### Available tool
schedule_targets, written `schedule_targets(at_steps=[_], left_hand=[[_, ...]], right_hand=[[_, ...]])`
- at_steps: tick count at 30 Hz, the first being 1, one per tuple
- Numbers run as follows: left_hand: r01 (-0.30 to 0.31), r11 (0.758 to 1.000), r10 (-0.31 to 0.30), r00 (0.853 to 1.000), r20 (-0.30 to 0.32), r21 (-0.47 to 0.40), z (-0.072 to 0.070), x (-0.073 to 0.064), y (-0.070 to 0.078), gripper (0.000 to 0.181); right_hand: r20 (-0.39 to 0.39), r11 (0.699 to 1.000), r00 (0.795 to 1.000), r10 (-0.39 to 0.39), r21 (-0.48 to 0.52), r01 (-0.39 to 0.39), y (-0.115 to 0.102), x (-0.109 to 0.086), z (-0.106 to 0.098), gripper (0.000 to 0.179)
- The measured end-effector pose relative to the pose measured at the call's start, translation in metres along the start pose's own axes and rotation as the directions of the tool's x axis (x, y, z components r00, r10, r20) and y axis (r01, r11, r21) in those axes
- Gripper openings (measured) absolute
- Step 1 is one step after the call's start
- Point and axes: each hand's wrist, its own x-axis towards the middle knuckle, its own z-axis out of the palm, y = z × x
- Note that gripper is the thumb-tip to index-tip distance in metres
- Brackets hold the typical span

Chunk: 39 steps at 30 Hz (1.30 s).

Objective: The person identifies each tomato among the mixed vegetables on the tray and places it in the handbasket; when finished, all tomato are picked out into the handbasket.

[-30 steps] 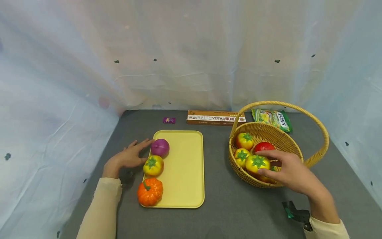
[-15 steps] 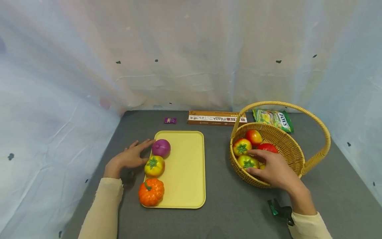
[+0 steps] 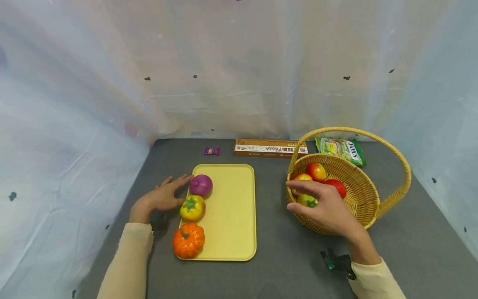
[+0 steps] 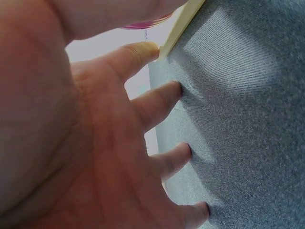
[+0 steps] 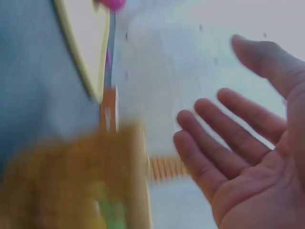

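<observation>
My left hand (image 3: 162,197) rests with spread fingers at the left edge of the yellow tray (image 3: 235,216). In the left wrist view its fingertips touch the grey cloth, the index fingertip (image 4: 151,50) right at the tray's rim. Beside it on the tray sit a purple onion (image 3: 201,185), a yellow-red persimmon (image 3: 193,208) and an orange pumpkin (image 3: 189,241). My right hand (image 3: 328,207) is empty, thumb and fingers apart, over the left front of the wicker basket (image 3: 364,199). Inside are persimmons (image 3: 307,201), partly covered by the hand, and red fruits (image 3: 337,187).
The basket's tall handle (image 3: 403,166) arches over its right side. Behind stand a brown pasta box (image 3: 270,148), a green snack bag (image 3: 341,149) and a small purple packet (image 3: 212,151). Pale curtains (image 3: 239,83) hang around the grey table.
My right hand has let go of a persimmon in the basket and moved left, rising off the fruit. The fruit in the basket has shifted. My left hand has stayed in place.
</observation>
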Motion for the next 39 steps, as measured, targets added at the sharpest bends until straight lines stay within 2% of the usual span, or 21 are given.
schedule_targets(at_steps=[3, 9, 14, 18, 21, 26, 30, 34, 39], left_hand=[[-0.006, 1.0, 0.006, 1.0, 0.001, -0.005, 0.001, 0.0, -0.001, 0.085], [-0.014, 1.0, 0.014, 1.0, 0.006, -0.013, 0.002, 0.001, 0.0, 0.084], [-0.008, 1.0, 0.008, 1.0, 0.008, -0.015, 0.001, 0.002, 0.002, 0.084], [-0.009, 1.0, 0.009, 1.0, 0.01, -0.022, 0.001, 0.002, 0.002, 0.085], [-0.018, 0.999, 0.018, 1.0, 0.009, -0.028, 0.001, 0.002, 0.001, 0.086], [-0.021, 1.0, 0.021, 1.0, 0.005, -0.022, 0.001, 0.002, 0.001, 0.085], [-0.017, 1.0, 0.017, 1.0, 0.001, -0.009, 0.001, 0.001, 0.001, 0.084], [-0.017, 1.0, 0.017, 1.0, -0.008, 0.001, 0.002, 0.001, 0.0, 0.083], [-0.02, 1.0, 0.02, 1.0, -0.016, 0.006, 0.002, 0.0, -0.002, 0.084]], right_hand=[[0.066, 0.994, 0.997, -0.038, 0.105, 0.031, -0.01, 0.015, 0.022, 0.051], [0.194, 0.944, 0.974, -0.119, 0.326, 0.051, -0.024, 0.047, 0.07, 0.054], [0.252, 0.908, 0.953, -0.167, 0.416, 0.049, -0.032, 0.074, 0.109, 0.053], [0.301, 0.884, 0.927, -0.224, 0.463, 0.064, -0.037, 0.094, 0.14, 0.053], [0.339, 0.888, 0.907, -0.25, 0.454, 0.075, -0.042, 0.105, 0.16, 0.056], [0.372, 0.927, 0.894, -0.251, 0.357, 0.112, -0.048, 0.116, 0.183, 0.06], [0.385, 0.957, 0.9, -0.205, 0.27, 0.103, -0.05, 0.118, 0.192, 0.058], [0.383, 0.974, 0.911, -0.154, 0.216, 0.074, -0.052, 0.116, 0.198, 0.056], [0.371, 0.984, 0.916, -0.154, 0.142, 0.108, -0.056, 0.117, 0.206, 0.055]])
